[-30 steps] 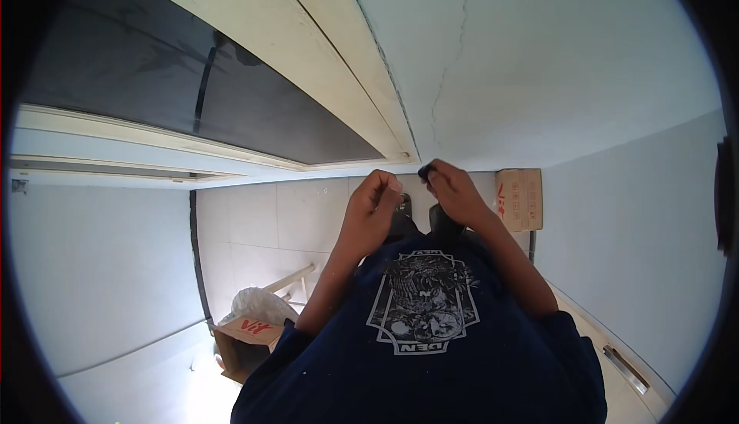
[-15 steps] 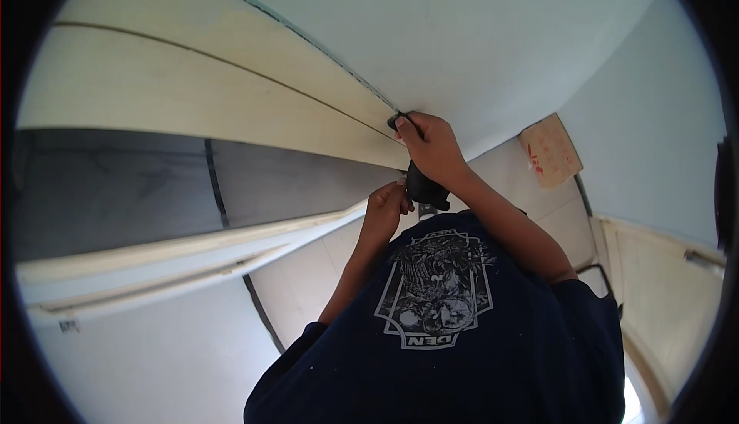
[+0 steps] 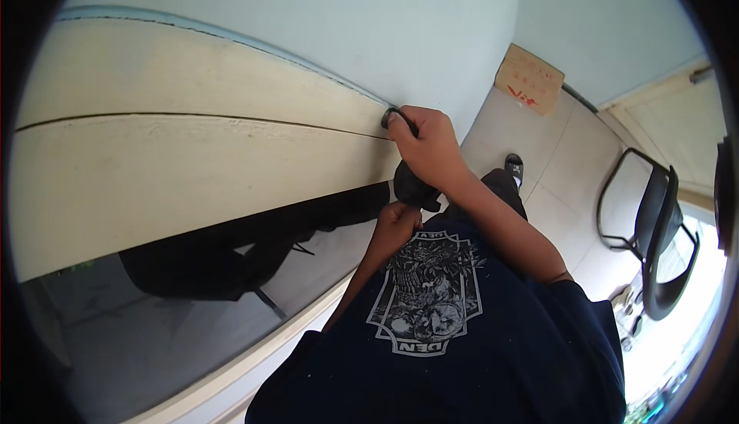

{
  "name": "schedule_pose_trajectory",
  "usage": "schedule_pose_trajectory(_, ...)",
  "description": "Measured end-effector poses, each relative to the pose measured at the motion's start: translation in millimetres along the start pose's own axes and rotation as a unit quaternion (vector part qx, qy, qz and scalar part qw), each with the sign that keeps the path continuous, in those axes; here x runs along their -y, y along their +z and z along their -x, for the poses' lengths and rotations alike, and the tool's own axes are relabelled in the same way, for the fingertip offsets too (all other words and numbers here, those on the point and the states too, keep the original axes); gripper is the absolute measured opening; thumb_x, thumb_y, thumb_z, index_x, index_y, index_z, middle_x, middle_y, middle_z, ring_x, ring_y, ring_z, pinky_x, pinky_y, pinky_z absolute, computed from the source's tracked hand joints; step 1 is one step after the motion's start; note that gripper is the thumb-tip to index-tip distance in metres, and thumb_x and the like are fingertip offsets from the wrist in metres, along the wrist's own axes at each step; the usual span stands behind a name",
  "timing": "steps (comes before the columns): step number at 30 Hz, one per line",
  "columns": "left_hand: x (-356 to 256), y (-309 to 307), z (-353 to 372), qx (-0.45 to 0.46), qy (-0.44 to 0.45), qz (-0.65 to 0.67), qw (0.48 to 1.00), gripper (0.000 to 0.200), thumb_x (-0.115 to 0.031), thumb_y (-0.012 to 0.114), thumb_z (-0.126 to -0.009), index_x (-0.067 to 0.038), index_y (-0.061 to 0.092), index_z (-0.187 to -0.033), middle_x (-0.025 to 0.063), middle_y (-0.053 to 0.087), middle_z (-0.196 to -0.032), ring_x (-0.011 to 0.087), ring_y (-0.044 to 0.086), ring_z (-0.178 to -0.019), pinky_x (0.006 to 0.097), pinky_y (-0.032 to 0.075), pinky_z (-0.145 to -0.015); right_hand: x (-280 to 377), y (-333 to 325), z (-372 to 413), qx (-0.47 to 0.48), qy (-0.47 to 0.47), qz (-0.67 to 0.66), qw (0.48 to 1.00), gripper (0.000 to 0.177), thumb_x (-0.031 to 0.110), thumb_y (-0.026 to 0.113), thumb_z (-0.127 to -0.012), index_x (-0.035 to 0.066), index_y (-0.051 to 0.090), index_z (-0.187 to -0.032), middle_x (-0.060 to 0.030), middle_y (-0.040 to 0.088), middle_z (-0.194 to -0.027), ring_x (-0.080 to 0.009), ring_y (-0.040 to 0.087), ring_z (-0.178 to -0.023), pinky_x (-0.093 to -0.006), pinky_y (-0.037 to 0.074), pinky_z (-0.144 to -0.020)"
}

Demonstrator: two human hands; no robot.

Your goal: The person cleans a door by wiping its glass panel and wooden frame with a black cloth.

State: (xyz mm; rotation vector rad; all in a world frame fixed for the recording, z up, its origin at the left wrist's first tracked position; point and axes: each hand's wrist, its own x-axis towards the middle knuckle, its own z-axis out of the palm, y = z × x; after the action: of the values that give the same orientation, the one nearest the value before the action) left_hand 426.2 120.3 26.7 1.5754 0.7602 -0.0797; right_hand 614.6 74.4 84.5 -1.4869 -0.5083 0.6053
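A black object (image 3: 414, 187), perhaps a bag or pouch, hangs below my right hand (image 3: 428, 141). That hand is closed around its dark upper part, close to the seam where a cream wooden frame (image 3: 200, 147) meets the pale blue wall (image 3: 323, 16). Lower down, my left hand (image 3: 398, 222) is closed at the black object's bottom edge; its fingertips are partly hidden. Dark glass (image 3: 231, 270) with reflections lies left of both hands, below the cream frame.
A cardboard piece (image 3: 531, 81) with red writing stands on the tiled floor (image 3: 562, 162) by the wall. A black chair (image 3: 662, 232) is at the right, with shoes (image 3: 627, 305) near it. My foot in a black sandal (image 3: 514, 165) shows beyond my shirt.
The view has turned, bringing the chair and my foot into sight and widening the dark glass. Both hands stay closed at the black object, with my left hand slightly lower in view.
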Motion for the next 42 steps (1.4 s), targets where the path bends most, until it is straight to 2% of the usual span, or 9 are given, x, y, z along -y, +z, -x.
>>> schedule_pose_trajectory(11,2.8,-28.8,-21.1,0.033,-0.002,-0.012,0.999,0.028,-0.008,0.050,-0.094,-0.001,0.055,-0.067,0.0045,0.058,-0.065,0.0114,0.054,-0.063,0.0290,0.043,-0.062,-17.7,10.5,-13.7,-0.023,0.019,-0.035,0.999,0.034,0.023,0.056,-0.094,-0.002,0.062,-0.072,-0.0004,0.048,-0.053,-0.0068,0.042,-0.052,-0.0298,0.036,-0.049)
schedule_pose_trajectory(14,-9.5,-29.3,-23.6,0.027,-0.013,-0.009,1.000,0.026,-0.008,0.051,-0.092,0.000,0.057,-0.069,0.0029,0.058,-0.064,0.0101,0.054,-0.062,0.0286,0.043,-0.059,-43.3,11.0,-19.5,-0.041,0.046,-0.029,0.998,0.036,0.024,0.056,-0.092,-0.006,0.059,-0.074,-0.0186,0.051,-0.056,-0.0196,0.046,-0.050,-0.0397,0.042,-0.053)
schedule_pose_trajectory(16,-3.4,-31.8,-23.6,0.029,-0.025,0.003,0.999,0.023,-0.007,0.050,-0.091,0.002,0.059,-0.071,0.0033,0.059,-0.066,0.0106,0.056,-0.064,0.0289,0.044,-0.059,-48.7,8.5,-19.5,-0.026,0.107,-0.025,0.994,0.033,0.022,0.055,-0.094,-0.002,0.062,-0.073,-0.0013,0.050,-0.055,-0.0077,0.044,-0.054,-0.0302,0.037,-0.051)
schedule_pose_trajectory(19,7.8,-37.6,-25.7,0.073,-0.007,-0.020,0.997,0.023,-0.008,0.051,-0.092,0.002,0.061,-0.075,0.0034,0.061,-0.068,0.0112,0.057,-0.066,0.0283,0.044,-0.060,-0.1,13.3,-14.1,-0.034,0.030,-0.052,0.998,0.033,0.022,0.055,-0.094,-0.002,0.062,-0.072,-0.0011,0.050,-0.055,-0.0078,0.044,-0.053,-0.0302,0.037,-0.050)
schedule_pose_trajectory(22,-20.7,-28.4,-23.3,-0.002,-0.079,-0.032,0.996,0.023,-0.010,0.051,-0.093,0.002,0.061,-0.075,0.0041,0.061,-0.069,0.0113,0.058,-0.066,0.0288,0.045,-0.061,-23.9,16.7,-15.5,-0.038,0.061,-0.050,0.996,0.033,0.023,0.055,-0.094,-0.002,0.063,-0.073,-0.0009,0.051,-0.055,-0.0080,0.044,-0.054,-0.0301,0.038,-0.051)
schedule_pose_trajectory(28,5.1,-40.5,-26.3,0.086,0.006,-0.035,0.996,0.022,-0.011,0.053,-0.093,0.003,0.061,-0.076,0.0044,0.061,-0.070,0.0108,0.057,-0.067,0.0292,0.045,-0.063,-21.2,13.0,-15.9,-0.018,0.097,-0.075,0.992,0.036,0.025,0.055,-0.095,-0.002,0.063,-0.073,-0.0007,0.053,-0.058,-0.0075,0.046,-0.057,-0.0284,0.039,-0.054)
schedule_pose_trajectory(31,-19.4,-30.1,-19.6,-0.020,-0.049,-0.091,0.994,0.024,-0.010,0.053,-0.092,0.001,0.059,-0.071,0.0035,0.060,-0.068,0.0100,0.054,-0.065,0.0285,0.044,-0.063,-11.8,12.7,-17.6,0.013,0.069,-0.116,0.991,0.036,0.027,0.056,-0.095,-0.001,0.064,-0.073,-0.0001,0.054,-0.061,-0.0073,0.047,-0.058,-0.0273,0.040,-0.055)
schedule_pose_trajectory(33,-4.3,-44.1,-24.5,0.072,-0.026,-0.040,0.996,0.027,-0.013,0.052,-0.094,0.000,0.057,-0.070,0.0032,0.059,-0.068,0.0097,0.053,-0.066,0.0286,0.043,-0.063,-34.3,7.6,-22.9,0.011,0.095,-0.079,0.992,0.036,0.026,0.056,-0.095,0.000,0.064,-0.072,0.0010,0.053,-0.060,-0.0073,0.046,-0.057,-0.0272,0.039,-0.054)
schedule_pose_trajectory(42,0.9,-44.0,-22.2,0.103,-0.038,-0.002,0.994,0.030,-0.013,0.051,-0.098,-0.002,0.053,-0.070,0.0004,0.054,-0.067,0.0077,0.048,-0.065,0.0266,0.040,-0.064,-27.5,5.9,-22.8,0.033,0.083,-0.082,0.993,0.037,0.028,0.056,-0.096,0.000,0.063,-0.072,0.0023,0.048,-0.057,-0.0067,0.042,-0.054,-0.0282,0.037,-0.052)
